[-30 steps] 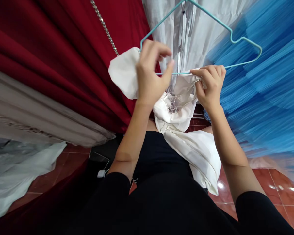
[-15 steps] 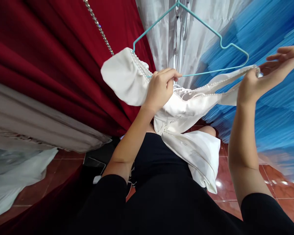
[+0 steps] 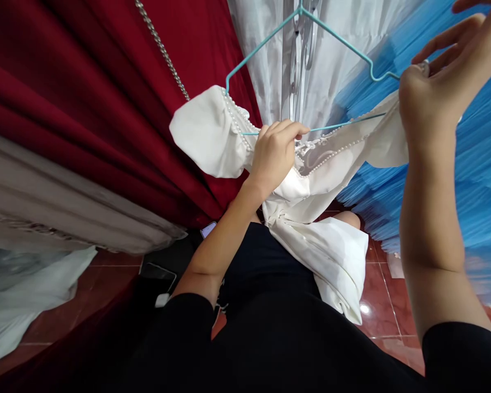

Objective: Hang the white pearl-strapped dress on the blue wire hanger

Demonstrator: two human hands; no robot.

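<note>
A white dress (image 3: 288, 188) with pearl-beaded edging hangs partly on a light-blue wire hanger (image 3: 265, 41). My left hand (image 3: 275, 155) is closed around the hanger's lower bar, near the middle of the neckline. The left puffed sleeve lies over that end of the hanger. At the upper right, my right hand (image 3: 437, 82) grips the other strap at the hanger's right end, thumb side toward me; that end of the hanger is hidden behind the hand and cloth. The skirt, twisted at the waist, drapes down over my lap.
Dark red cloth (image 3: 196, 49) with a rhinestone strand hangs at left, beside a beige garment (image 3: 65, 185). White fabric (image 3: 257, 43) hangs behind the hanger, blue tulle (image 3: 393, 202) at right. A phone (image 3: 208, 230) lies near my left arm. Red tiles (image 3: 382, 295) cover the floor.
My right hand has moved up and pulled the right strap over the hanger's right end, which is now covered. My left hand has shifted slightly right, still on the bar.
</note>
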